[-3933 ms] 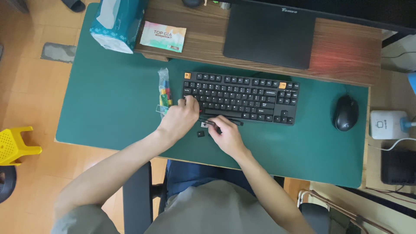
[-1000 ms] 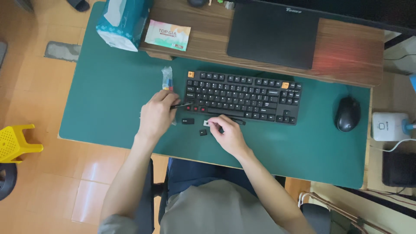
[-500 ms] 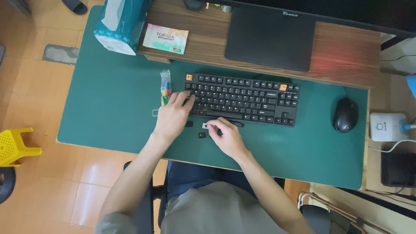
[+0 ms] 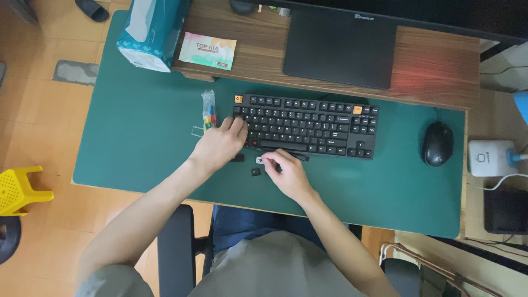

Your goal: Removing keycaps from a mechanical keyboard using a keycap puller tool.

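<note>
Green desk mat (image 4: pixel 137 121) with a black mechanical keyboard (image 4: pixel 306 125); left hand (image 4: pixel 220 146) curled at its lower-left corner, can't tell what it grips, right hand (image 4: pixel 286 170) pinching a small pale keycap (image 4: pixel 259 160), loose black keycaps (image 4: pixel 255 171) beside it, handy

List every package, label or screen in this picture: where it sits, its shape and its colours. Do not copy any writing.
Tissue pack: desk's far-left corner, teal and white soft block.
Sachet: wooden shelf's left end, flat rectangle, pastel pink, green, white.
Clear bag: left of black keyboard, narrow, holding coloured pieces.
Monitor: top edge, dark; mostly cropped.
</note>
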